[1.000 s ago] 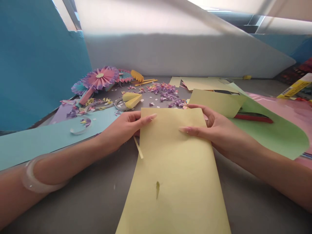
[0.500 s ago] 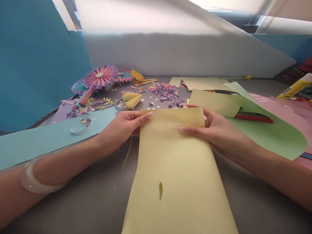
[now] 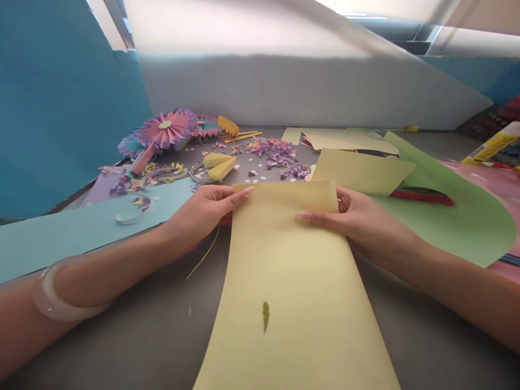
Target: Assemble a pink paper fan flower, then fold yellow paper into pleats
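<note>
A long sheet of yellow paper (image 3: 292,271) runs from the bottom edge up to the middle of the view, with a small dark slit-like mark low on its face. My left hand (image 3: 215,208) pinches its far left corner, thumb on top and fingers underneath. On the right edge, my right hand (image 3: 349,216) grips the sheet, thumb lying across the top and the other fingers hidden behind. A thin yellow strip (image 3: 203,259) hangs beside my left hand. Close beyond the sheet lies a small folded yellow paper fan (image 3: 220,165).
Pleated paper rosettes (image 3: 166,127) stand at the back left. Purple paper scraps (image 3: 280,154) are scattered mid-table. Light blue paper (image 3: 89,227) lies left. Red-handled scissors (image 3: 422,196) rest on green paper (image 3: 459,227) at right, beside a yellow sheet (image 3: 357,170).
The held sheet has shifted very slightly left and its near part looks wider. The thin strip has swung left. The loose yellow and green sheets at right have changed shape a little.
</note>
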{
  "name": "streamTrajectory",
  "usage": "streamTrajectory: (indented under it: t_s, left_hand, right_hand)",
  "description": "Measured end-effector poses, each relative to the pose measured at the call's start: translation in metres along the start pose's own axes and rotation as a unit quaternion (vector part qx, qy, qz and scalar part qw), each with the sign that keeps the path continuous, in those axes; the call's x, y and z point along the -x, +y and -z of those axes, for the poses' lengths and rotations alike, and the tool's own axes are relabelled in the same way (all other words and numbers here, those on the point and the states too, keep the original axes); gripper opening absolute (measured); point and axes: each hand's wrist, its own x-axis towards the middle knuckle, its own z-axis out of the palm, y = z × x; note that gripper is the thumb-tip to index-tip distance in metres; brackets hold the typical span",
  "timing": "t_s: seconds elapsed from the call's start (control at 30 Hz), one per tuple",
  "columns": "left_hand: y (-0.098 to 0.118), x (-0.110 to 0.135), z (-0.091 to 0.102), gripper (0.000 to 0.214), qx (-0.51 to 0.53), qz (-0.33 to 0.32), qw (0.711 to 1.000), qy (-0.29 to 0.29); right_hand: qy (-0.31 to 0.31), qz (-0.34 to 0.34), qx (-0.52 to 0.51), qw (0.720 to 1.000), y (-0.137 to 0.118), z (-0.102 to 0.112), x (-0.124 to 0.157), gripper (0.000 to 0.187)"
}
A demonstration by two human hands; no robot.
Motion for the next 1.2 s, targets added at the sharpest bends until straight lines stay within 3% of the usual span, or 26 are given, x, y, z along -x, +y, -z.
streamTrajectory:
  t_s: [0.47, 1.0, 1.1, 1.2]
  left_hand:
    - [-0.001, -0.002, 0.001, 0.026, -0.006, 0.0, 1.0, -0.015]
    - [0.0, -0.001, 0.0, 0.029, -0.021, 0.008, 1.0, -0.003]
    - [0.0, -0.001, 0.001, 0.028, -0.02, 0.005, 1.0, 0.004]
    - [0.002, 0.0, 0.0, 0.026, -0.036, 0.002, 0.999, 0.018]
  right_hand:
    - [0.018, -0.036, 0.025, 0.999, 0.0, 0.001, 0.0, 0.041]
    - [0.009, -0.027, 0.013, 1.0, 0.0, 0.0, -0.001, 0.044]
    - [0.002, -0.051, 0.01, 0.999, -0.002, 0.004, -0.003, 0.046]
    - [-0.006, -0.109, 0.028, 0.994, -0.005, 0.011, -0.007, 0.035]
